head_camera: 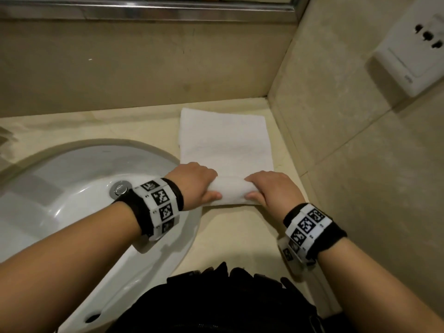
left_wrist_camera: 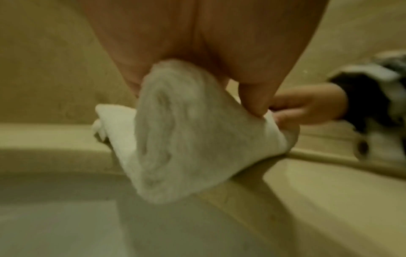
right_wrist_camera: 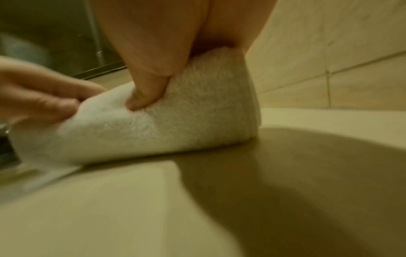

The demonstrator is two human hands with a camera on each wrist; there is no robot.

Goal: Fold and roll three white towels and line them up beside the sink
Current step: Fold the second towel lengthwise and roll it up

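A white towel [head_camera: 223,140] lies folded into a long strip on the beige counter to the right of the sink [head_camera: 72,179]. Its near end is rolled into a short roll [head_camera: 231,189]. My left hand [head_camera: 194,186] grips the roll's left end, thumb on the near side. My right hand [head_camera: 271,191] grips the right end the same way. The left wrist view shows the spiral end of the roll [left_wrist_camera: 175,130] under my palm. In the right wrist view my thumb presses into the roll [right_wrist_camera: 175,118]. No other towel is in view.
The tiled side wall [head_camera: 348,140] stands close on the right, with a white socket plate [head_camera: 413,51]. The back wall and a metal mirror frame [head_camera: 144,8] run behind. The sink's drain [head_camera: 119,189] lies under my left wrist. A dark garment [head_camera: 228,301] is at the counter's front edge.
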